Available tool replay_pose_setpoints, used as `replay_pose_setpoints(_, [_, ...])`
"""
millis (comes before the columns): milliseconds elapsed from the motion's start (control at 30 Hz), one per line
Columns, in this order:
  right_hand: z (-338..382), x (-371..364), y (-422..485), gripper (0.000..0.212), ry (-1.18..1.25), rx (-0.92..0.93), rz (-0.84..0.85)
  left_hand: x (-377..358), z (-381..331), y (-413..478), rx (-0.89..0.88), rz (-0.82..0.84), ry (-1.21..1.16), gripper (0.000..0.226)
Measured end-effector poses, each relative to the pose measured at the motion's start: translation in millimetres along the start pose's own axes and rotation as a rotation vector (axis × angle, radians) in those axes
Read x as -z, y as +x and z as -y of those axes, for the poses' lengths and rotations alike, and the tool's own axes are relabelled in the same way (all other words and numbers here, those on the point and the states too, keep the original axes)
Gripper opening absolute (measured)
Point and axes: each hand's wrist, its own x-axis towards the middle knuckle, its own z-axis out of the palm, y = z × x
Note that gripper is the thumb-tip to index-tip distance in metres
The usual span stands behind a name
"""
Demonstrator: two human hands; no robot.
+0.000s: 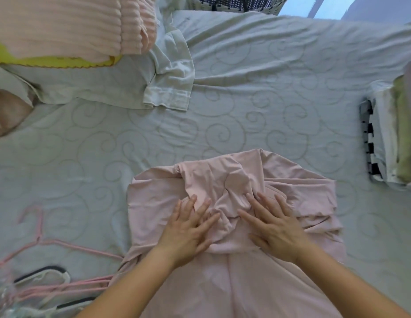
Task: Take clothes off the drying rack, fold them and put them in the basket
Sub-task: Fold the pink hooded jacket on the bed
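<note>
At lower left, pink hangers (40,241) lie on the bed sheet (280,92), with a black and a white hanger (44,271) just beside them. At upper left, a ribbed pink blanket (62,24) sits on a yellow cloth (62,61). A pale crumpled shirt (170,76) lies just right of the blanket, flat on the sheet.

In the lower centre, a pink garment (222,177) is spread on the sheet, bunched and creased in its middle. The left hand (188,235) rests palm down on it, fingers (205,206) straight and spread, gripping nothing. The right hand (275,230) lies beside it in the same way, palm down, fingers (266,203) straight and splayed, pressing the cloth flat. The two hands are near each other but apart, with a ridge of wrinkled fabric between them.

At the top edge, right of centre, stands a woven basket (264,9), well apart from the garment; its contents cannot be made out. At far right, a stack of folded clothes (392,134) rests on the sheet.
</note>
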Motion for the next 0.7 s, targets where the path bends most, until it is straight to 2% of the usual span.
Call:
replay_pose_setpoints(67, [2,-16,3,0.06,-0.055,-0.023,0.113,-17,2,4,0.046,0.128,0.03,0.061])
replay_pose_setpoints(133, [2,-21,2,0.06,-0.068,-0.062,0.158,-23,4,5,0.081,0.189,0.061,0.062])
replay_pose_setpoints(200, [1,-18,-2,0.06,-0.036,-0.072,0.099,-20,3,-2,0.092,0.115,0.041,0.064])
replay_pose_setpoints(267, [2,-11,-17,0.059,0.016,-0.113,-0.002,-16,3,-19,0.117,-0.034,-0.025,0.069])
replay_pose_setpoints(367, [-1,-8,-57,0.056,0.09,-0.254,-0.083,-17,6,-65,0.282,-0.151,-0.139,0.074])
replay_pose_setpoints(533, [-13,-21,-144,0.065,0.147,-0.521,0.072,-33,-3,-162,0.543,-0.016,-0.202,0.081])
replay_pose_setpoints(633, [-22,-26,-185,0.076,0.172,-0.66,0.164,-36,-17,-201,0.62,0.057,-0.229,0.106])
replay_pose_setpoints(700, [-24,-38,-208,0.079,0.165,-0.719,0.128,-41,-23,-219,0.695,0.11,-0.259,0.114])
